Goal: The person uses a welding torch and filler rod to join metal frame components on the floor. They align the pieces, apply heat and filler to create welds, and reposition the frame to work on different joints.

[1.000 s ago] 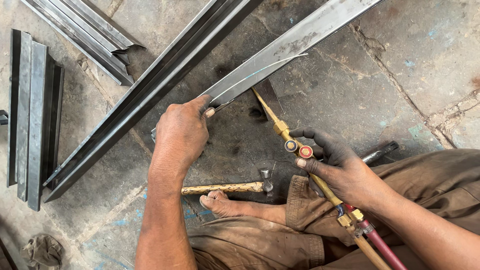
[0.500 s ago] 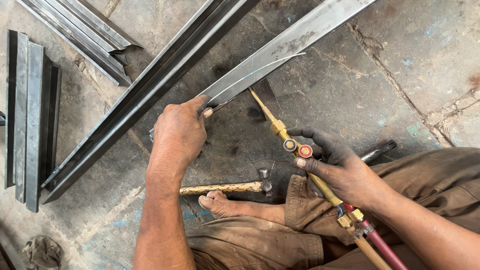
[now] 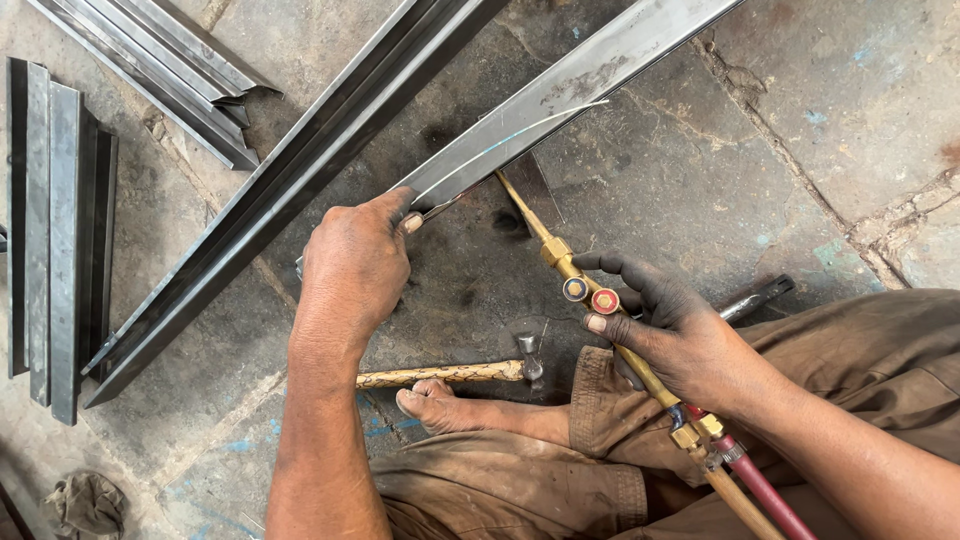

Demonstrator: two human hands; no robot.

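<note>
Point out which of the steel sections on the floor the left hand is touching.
The flat shiny strip running to the top right: the left hand grips its near end. The dark long angle sections beside it and the stacks at left lie untouched.

A metalworking or welding workshop, worked at floor level; the ground is a cracked, stained concrete floor (image 3: 820, 130) with scorch marks; long steel angle bars (image 3: 300, 190) lie across it, with cut steel lengths (image 3: 55, 230) stacked at the side; a brass gas torch (image 3: 600, 300) with red hose, a wooden-handled hammer (image 3: 450, 373) and a dirty rag (image 3: 85, 503) lie about; the person's trousers are grimy work clothes.
</note>
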